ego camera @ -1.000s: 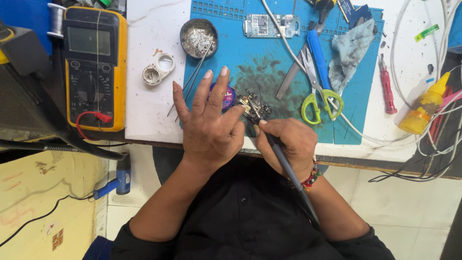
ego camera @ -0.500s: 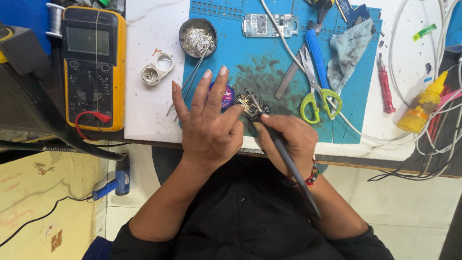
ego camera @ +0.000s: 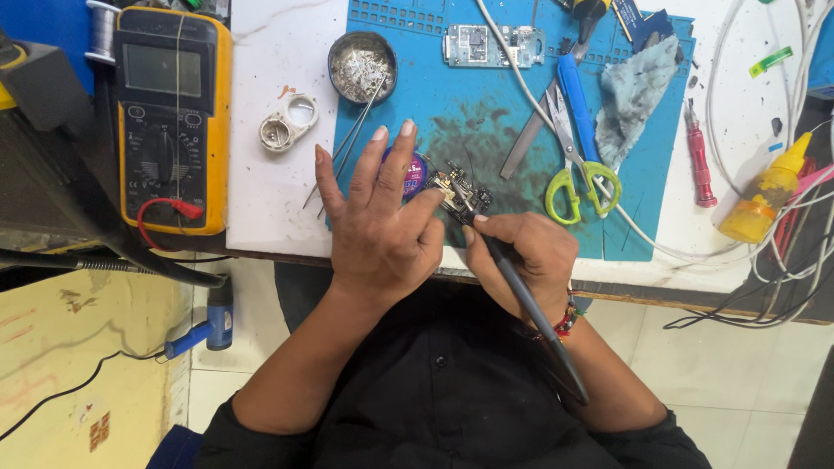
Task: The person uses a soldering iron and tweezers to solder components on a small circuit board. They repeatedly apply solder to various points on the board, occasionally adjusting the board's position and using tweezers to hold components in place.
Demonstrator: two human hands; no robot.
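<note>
My left hand pins the small circuit board to the blue mat, fingers spread, while my right hand grips the soldering iron pen-style.

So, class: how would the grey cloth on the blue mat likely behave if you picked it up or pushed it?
The grey cloth lies crumpled in soft folds, so it would probably hang floppy when lifted. It looks thin, so likely light. Pushed, it would probably bunch up rather than slide or roll, perhaps catching the scissors beside it.
</note>
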